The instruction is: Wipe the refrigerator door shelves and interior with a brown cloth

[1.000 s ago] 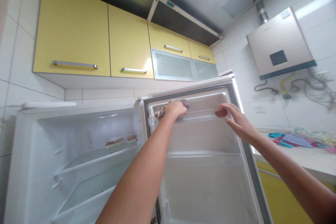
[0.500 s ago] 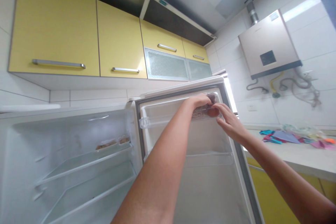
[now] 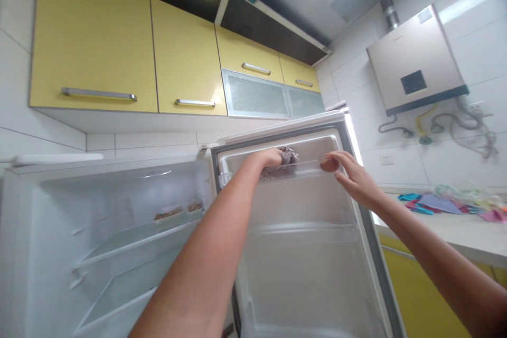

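My left hand reaches into the top clear door shelf of an open refrigerator. It is closed on a crumpled grey-brown cloth, which sits inside the shelf, partly seen through its plastic front. My right hand is at the right end of the same shelf. Its fingers curl over the rim and show reddish through the clear plastic, with the thumb outside. The refrigerator door is swung wide, its inner side facing me.
Inside the refrigerator, small packs of brown food lie on the upper glass shelf. Yellow cabinets and a range hood hang above. A water heater is on the right wall. Coloured cloths lie on the counter.
My left hand has moved left along the door shelf with the cloth, away from my right hand. My right hand stays at the shelf's right end. The view has shifted slightly.
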### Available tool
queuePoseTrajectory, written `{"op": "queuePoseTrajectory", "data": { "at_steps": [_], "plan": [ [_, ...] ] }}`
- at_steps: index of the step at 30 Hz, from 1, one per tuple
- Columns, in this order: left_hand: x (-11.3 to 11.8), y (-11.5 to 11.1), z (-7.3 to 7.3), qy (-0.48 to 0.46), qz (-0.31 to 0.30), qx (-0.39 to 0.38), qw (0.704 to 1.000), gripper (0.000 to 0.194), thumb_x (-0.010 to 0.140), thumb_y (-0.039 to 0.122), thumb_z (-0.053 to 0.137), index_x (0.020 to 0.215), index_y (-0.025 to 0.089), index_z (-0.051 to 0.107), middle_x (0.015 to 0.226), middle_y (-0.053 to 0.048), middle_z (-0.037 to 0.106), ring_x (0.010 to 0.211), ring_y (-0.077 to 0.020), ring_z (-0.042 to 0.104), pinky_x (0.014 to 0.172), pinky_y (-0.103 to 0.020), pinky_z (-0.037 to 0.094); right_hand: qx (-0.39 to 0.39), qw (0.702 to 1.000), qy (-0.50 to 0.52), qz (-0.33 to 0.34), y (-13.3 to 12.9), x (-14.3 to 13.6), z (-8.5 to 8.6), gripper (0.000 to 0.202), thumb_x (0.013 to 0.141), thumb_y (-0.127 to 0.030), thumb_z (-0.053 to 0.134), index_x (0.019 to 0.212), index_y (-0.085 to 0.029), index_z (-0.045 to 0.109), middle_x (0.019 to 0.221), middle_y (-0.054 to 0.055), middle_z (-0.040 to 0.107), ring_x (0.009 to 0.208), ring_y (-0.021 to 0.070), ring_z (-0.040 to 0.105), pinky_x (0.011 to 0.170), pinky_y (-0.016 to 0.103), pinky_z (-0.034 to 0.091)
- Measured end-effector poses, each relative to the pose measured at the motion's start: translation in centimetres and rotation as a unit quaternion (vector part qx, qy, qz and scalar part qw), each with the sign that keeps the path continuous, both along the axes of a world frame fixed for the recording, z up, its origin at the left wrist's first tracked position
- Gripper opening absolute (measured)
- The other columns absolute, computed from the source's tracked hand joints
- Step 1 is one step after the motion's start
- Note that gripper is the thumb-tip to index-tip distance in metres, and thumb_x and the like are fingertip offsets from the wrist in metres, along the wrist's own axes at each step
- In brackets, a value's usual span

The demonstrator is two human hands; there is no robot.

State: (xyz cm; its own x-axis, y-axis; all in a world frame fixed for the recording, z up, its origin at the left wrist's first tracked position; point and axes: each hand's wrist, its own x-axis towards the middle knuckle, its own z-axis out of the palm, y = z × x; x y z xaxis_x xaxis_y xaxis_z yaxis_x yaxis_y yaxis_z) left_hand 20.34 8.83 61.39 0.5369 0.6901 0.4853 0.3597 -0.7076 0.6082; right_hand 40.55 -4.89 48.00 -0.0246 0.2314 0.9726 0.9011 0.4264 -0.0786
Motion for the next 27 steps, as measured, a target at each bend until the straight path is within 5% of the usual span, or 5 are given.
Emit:
{"op": "queuePoseTrajectory", "data": {
  "at_steps": [7,11,15,19,27],
  "plan": [
    [-7.1,2.5,-0.2,0.071,0.093,0.090,0.989,0.019,0.056,0.005,0.069,0.064,0.022,0.070,0.075,-0.006,0.076,0.084,-0.0294,0.073,0.093,-0.050,0.056,0.001,1.000,-0.001,-0.010,0.2,0.5,-0.2,0.042,0.083,-0.025,0.045,0.124,-0.025,0.053,0.124,0.011,0.061,0.114,0.0304,0.060,0.101,0.052,0.049],
    [-9.2,1.4,-1.0,0.093,0.120,0.198,0.968,0.050,0.062,0.000,0.062,0.100,0.029,0.076,0.115,-0.006,0.077,0.120,-0.0301,0.065,0.113,-0.046,0.043,0.008,1.000,-0.008,-0.028,0.1,0.2,-0.4,0.046,0.083,-0.024,0.044,0.128,-0.026,0.053,0.128,0.011,0.059,0.119,0.0318,0.058,0.102,0.054,0.049],
    [-12.1,0.2,-4.9,0.077,0.125,0.325,0.934,0.071,0.079,0.003,0.048,0.143,0.034,0.053,0.155,-0.002,0.052,0.146,-0.0225,0.042,0.124,-0.042,0.028,0.010,0.999,-0.008,-0.035,0.1,-0.2,-0.5,0.046,0.083,-0.023,0.044,0.128,-0.026,0.051,0.130,0.012,0.058,0.122,0.0319,0.056,0.105,0.054,0.047],
    [-15.0,0.7,-10.9,0.101,0.138,0.528,0.832,0.058,0.092,0.009,0.036,0.143,0.033,0.052,0.154,-0.004,0.052,0.151,-0.0235,0.035,0.127,-0.051,0.022,0.014,0.999,-0.005,-0.036,0.2,-0.3,-0.5,0.046,0.082,-0.022,0.044,0.128,-0.026,0.051,0.129,0.011,0.058,0.123,0.0321,0.056,0.107,0.055,0.046],
    [-10.7,0.3,-16.9,-0.062,0.322,0.425,0.844,0.075,0.085,0.002,0.041,0.155,0.027,0.034,0.168,-0.013,0.025,0.157,-0.0315,0.018,0.125,-0.059,0.026,0.016,0.999,-0.007,-0.047,0.1,-0.3,-0.6,0.047,0.081,-0.023,0.045,0.128,-0.029,0.051,0.129,0.010,0.058,0.124,0.0334,0.056,0.107,0.057,0.046]
  ]
}}
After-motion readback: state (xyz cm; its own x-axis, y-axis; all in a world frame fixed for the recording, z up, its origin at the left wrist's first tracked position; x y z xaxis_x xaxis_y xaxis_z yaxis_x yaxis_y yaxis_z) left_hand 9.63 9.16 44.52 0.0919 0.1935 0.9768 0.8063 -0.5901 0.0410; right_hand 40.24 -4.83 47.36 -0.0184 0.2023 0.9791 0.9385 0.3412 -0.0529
